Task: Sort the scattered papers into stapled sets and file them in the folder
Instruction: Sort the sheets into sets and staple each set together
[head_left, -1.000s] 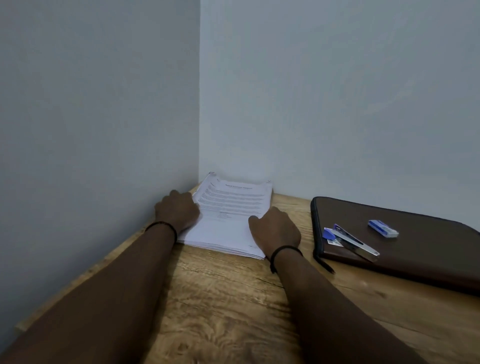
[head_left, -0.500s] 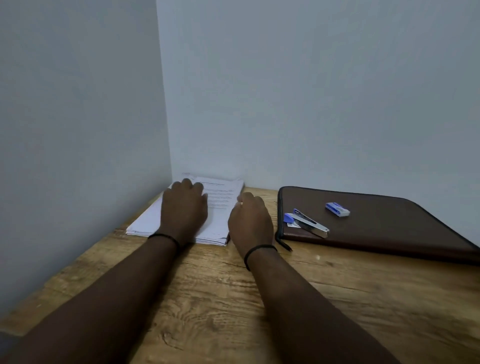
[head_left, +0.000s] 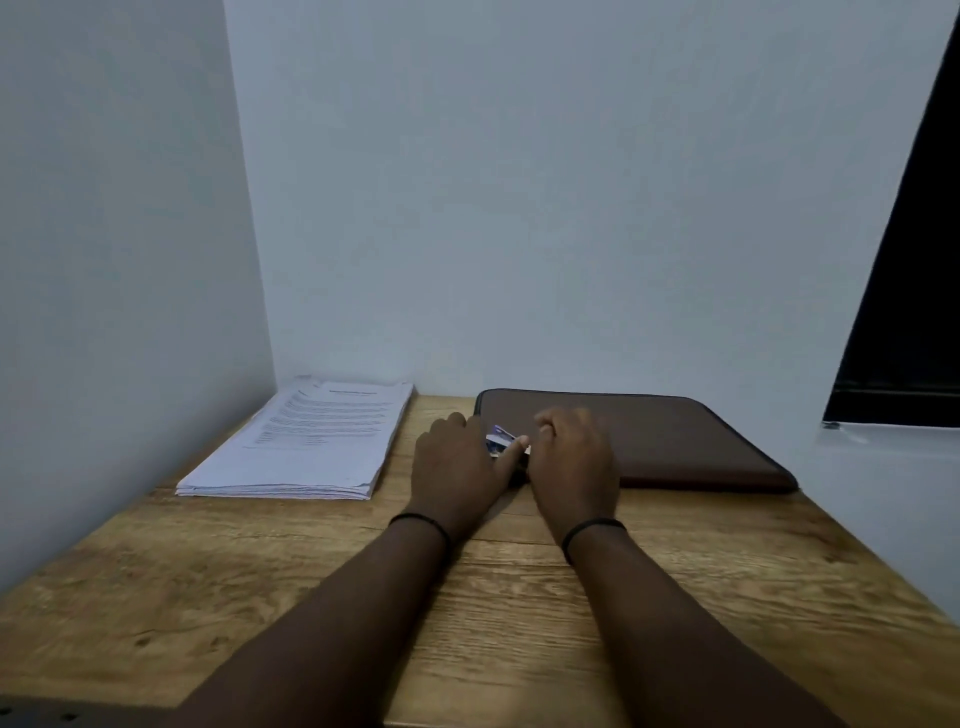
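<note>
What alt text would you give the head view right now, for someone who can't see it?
Both hands meet at the near left corner of a closed brown folder on a wooden table: left hand and right hand flank a small blue and white object, mostly hidden. A stack of printed papers lies untouched to the left, in the wall corner.

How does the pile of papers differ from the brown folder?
The paper stack is white, printed and loose-edged; the folder is plain dark brown with a zip edge. The stack lies untouched by the corner; both hands reach over the folder's near-left end. Both lie flat on the wooden table.
</note>
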